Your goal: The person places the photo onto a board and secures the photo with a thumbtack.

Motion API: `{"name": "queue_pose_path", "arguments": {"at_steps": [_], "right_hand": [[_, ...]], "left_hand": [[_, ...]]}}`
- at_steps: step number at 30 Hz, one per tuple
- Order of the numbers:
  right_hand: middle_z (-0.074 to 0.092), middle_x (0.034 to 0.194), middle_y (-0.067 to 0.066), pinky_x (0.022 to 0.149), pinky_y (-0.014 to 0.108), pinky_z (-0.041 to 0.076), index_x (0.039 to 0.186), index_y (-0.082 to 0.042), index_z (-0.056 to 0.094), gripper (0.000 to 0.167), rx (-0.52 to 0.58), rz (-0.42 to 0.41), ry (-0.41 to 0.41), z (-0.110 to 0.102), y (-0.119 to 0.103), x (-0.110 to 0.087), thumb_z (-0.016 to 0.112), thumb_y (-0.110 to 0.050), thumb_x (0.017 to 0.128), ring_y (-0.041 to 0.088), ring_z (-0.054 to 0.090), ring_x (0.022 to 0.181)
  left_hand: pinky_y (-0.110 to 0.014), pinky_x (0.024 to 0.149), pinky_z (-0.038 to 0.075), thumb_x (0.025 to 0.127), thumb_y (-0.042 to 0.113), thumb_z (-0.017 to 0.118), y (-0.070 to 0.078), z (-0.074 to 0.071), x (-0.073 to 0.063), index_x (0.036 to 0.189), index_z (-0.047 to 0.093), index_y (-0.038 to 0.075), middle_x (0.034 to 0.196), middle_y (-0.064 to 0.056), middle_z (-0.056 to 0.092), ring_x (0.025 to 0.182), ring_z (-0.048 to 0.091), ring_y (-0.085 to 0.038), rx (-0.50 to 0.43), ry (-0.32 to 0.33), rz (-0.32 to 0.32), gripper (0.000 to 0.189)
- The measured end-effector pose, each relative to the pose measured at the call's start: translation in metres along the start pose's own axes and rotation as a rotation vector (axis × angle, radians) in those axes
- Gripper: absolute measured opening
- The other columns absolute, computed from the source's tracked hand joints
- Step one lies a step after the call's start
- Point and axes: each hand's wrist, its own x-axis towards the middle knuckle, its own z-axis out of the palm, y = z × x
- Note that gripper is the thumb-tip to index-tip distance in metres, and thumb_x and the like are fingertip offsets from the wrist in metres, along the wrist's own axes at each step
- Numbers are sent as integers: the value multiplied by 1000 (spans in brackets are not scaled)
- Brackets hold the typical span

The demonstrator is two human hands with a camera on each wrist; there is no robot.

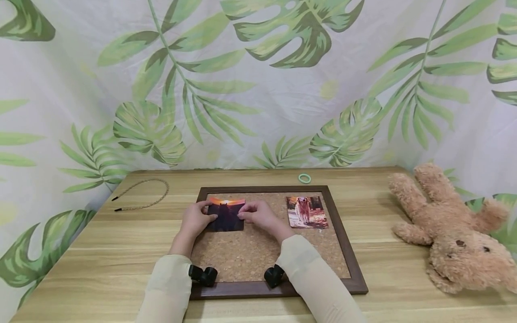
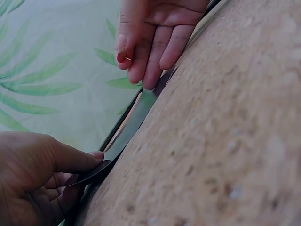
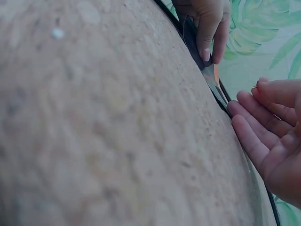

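A sunset photo [image 1: 226, 216] with a dark silhouette lies at the upper left of a framed corkboard [image 1: 258, 255]. My left hand [image 1: 196, 219] pinches the photo's left edge between thumb and fingers, seen close in the left wrist view. At the opposite edge, my right hand [image 1: 258, 214] pinches a small thumbtack [image 2: 122, 57], red and gold, between thumb and index finger. Its other fingers [image 3: 256, 141] are extended, with their tips at the photo's edge. A dog photo [image 1: 308, 212] lies at the board's upper right.
Behind the board lies a mint-green ring [image 1: 304, 178]. A thin beaded headband [image 1: 163, 184] is on the wooden table [image 1: 121, 251] at left. The brown teddy bear [image 1: 440, 220] lies at right. A leaf-patterned curtain [image 1: 282, 98] hangs along the back edge.
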Motion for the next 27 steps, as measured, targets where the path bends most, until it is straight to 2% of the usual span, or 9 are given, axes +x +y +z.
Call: {"name": "queue_pose_path", "arguments": {"at_steps": [11, 17, 21, 27], "right_hand": [[56, 72, 1, 61, 25, 46, 82, 5, 62, 10, -32, -9, 5, -1, 3, 4, 63, -4, 78, 9, 51, 66], [57, 75, 4, 59, 23, 44, 82, 4, 63, 9, -26, -24, 3, -3, 7, 4, 62, -4, 78, 10, 50, 67], [57, 77, 4, 61, 25, 45, 83, 3, 64, 10, -10, 4, -5, -3, 9, 3, 63, -6, 79, 11, 50, 68], [58, 78, 3, 61, 25, 43, 83, -1, 65, 9, -44, 22, 4, -4, 9, 2, 63, -9, 79, 12, 50, 68]], "left_hand": [[-31, 55, 27, 74, 12, 68, 1, -1, 0, 114, 53, -5, 61, -3, 37, 56, 33, -18, 50, -3, 24, 47], [-29, 53, 26, 74, 18, 69, 2, -3, 2, 113, 54, -4, 60, -3, 36, 54, 33, -18, 106, -24, 51, 47], [-28, 51, 25, 74, 20, 69, 2, -5, 2, 112, 55, -4, 56, -2, 34, 51, 31, -17, 162, -41, 80, 48], [-29, 52, 26, 75, 22, 67, 2, -4, 1, 111, 55, -4, 58, -2, 35, 53, 34, -18, 210, -50, 103, 46]]}}
